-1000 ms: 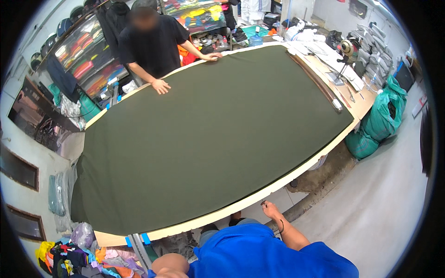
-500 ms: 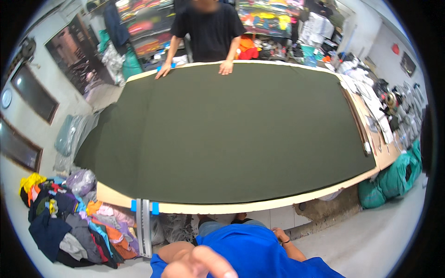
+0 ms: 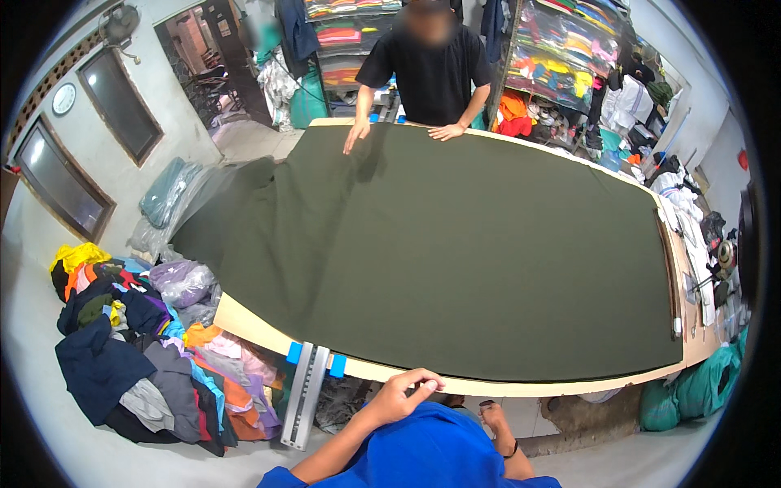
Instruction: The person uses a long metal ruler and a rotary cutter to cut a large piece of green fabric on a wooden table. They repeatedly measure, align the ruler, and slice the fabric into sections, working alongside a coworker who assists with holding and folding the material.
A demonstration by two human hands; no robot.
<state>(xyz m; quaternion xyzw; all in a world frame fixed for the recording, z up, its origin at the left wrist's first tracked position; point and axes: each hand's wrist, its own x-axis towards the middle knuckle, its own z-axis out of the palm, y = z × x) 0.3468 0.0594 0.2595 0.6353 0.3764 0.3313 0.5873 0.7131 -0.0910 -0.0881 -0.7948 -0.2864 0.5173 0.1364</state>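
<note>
A broad sheet of dark olive fabric [image 3: 488, 260] covers the pale table [image 3: 252, 321], with soft folds toward its left. My left hand [image 3: 407, 392] is raised at the near edge, fingers loosely bent and apart, fingertips at or just over the fabric's edge; I cannot tell whether they touch it. My right hand [image 3: 493, 416] hangs below that edge by my blue shirt, fingers curled round something small and dark that I cannot make out. A metal rail with blue brackets [image 3: 307, 390] is at the edge left of my hands.
A person in a black T-shirt [image 3: 423, 69] stands opposite, hands on or over the fabric. Piled clothing [image 3: 122, 366] lies at left, bagged goods [image 3: 167, 187] behind it. Long rods [image 3: 671, 276] lie at the table's right end, green sacks [image 3: 691, 390] below. Shelves of folded garments [image 3: 549, 73] line the back.
My view has swung leftward. My left hand has risen forward to the table edge. The person opposite has moved their hand on the left, and the fabric there now shows deeper folds.
</note>
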